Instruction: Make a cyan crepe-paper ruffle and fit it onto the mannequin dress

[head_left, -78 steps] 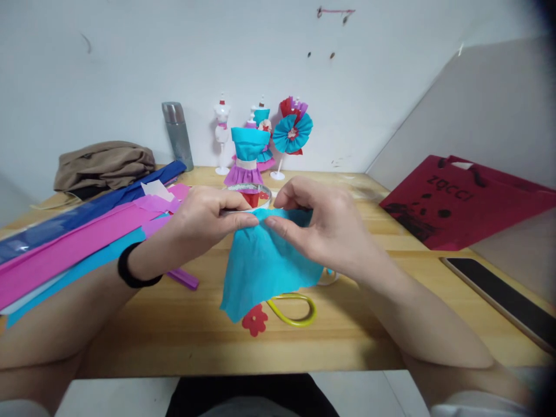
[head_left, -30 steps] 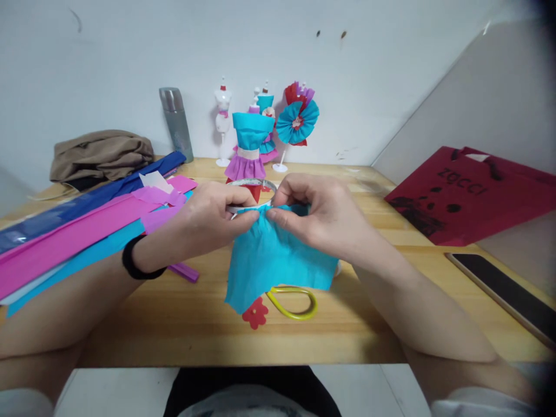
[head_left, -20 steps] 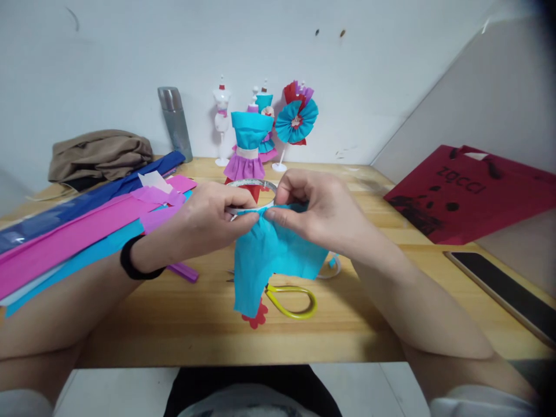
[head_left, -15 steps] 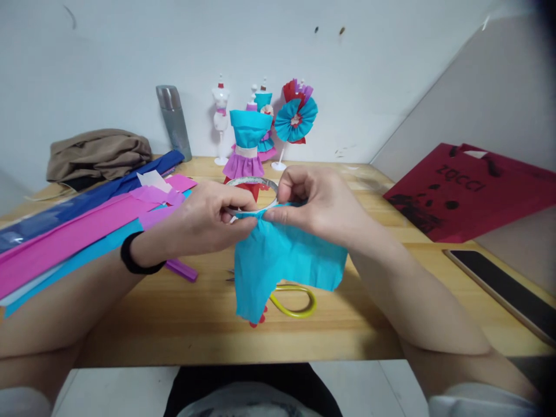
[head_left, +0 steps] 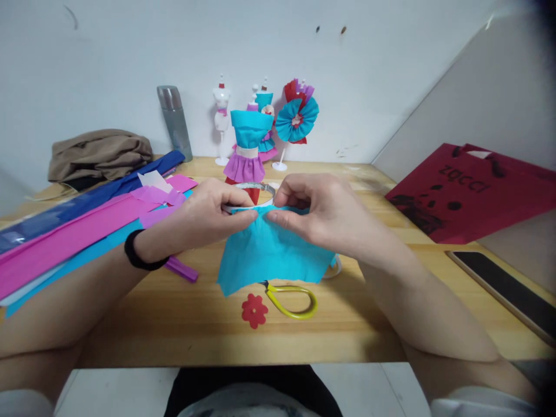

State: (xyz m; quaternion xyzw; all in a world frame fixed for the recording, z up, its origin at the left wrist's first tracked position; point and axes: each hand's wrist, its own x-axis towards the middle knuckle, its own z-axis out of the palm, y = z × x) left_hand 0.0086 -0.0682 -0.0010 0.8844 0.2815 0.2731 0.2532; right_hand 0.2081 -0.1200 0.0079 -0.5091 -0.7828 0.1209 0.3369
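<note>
A piece of blue crepe paper hangs over the table from a thin pale ring. My left hand pinches the ring and the paper's top edge between thumb and fingers. Close beside it, my right hand is closed on the gathered top edge of the same paper, its thumb in front. Below the paper lie yellow-handled scissors, their blades mostly hidden, and a red paper flower.
Dressed mini mannequins stand at the back beside a grey bottle. Coloured paper strips and a brown cloth lie left. A red bag and a phone are at the right.
The blue paper has swung up and spread to the left, uncovering the red flower and more of the scissors. A white loop now shows at the paper's right edge. Both hands keep their hold.
</note>
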